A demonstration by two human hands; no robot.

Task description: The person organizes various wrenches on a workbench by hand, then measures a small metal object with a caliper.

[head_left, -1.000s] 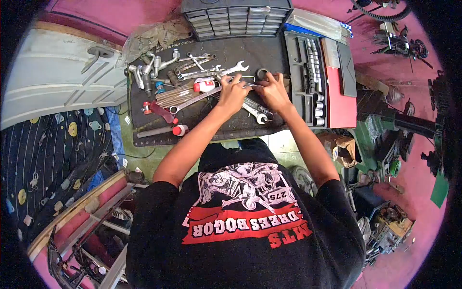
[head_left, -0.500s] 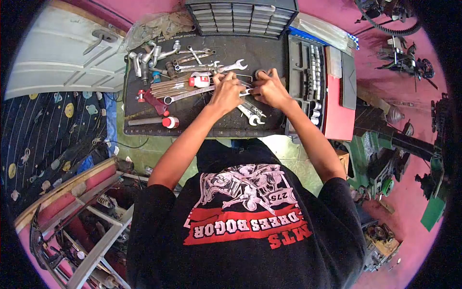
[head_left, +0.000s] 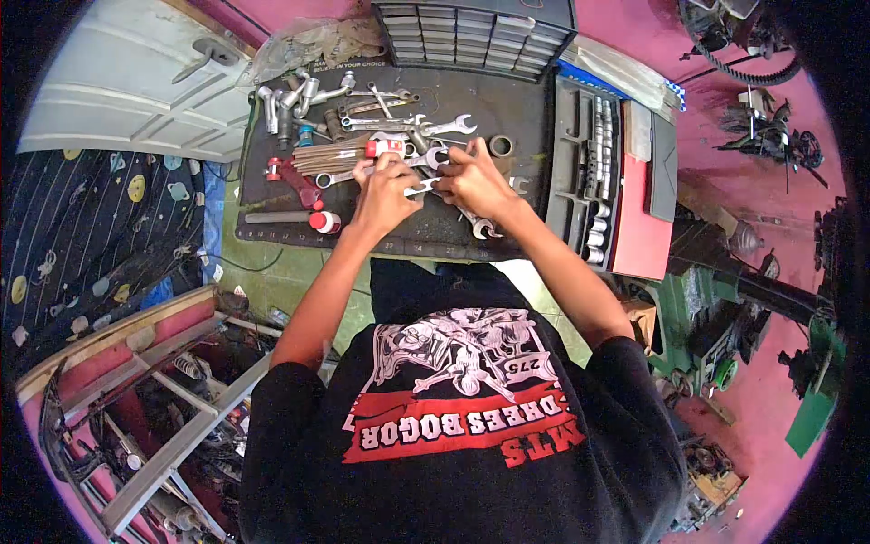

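Having moved leftward, the right hand [head_left: 471, 184] seemingly holds a wrench [head_left: 420, 189].

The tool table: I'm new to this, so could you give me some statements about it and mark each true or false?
A wrench shows between the left hand and the right hand. True.
Only wrenches lie on the table. False: a tool tray is there too, on the right.
A dark ring lies beyond the right hand. True.
The person wears plain white. False: the shirt is black with a print.
A white-and-red bottle lies by the near edge. True.
The room is painted blue. False: the wall is pink.
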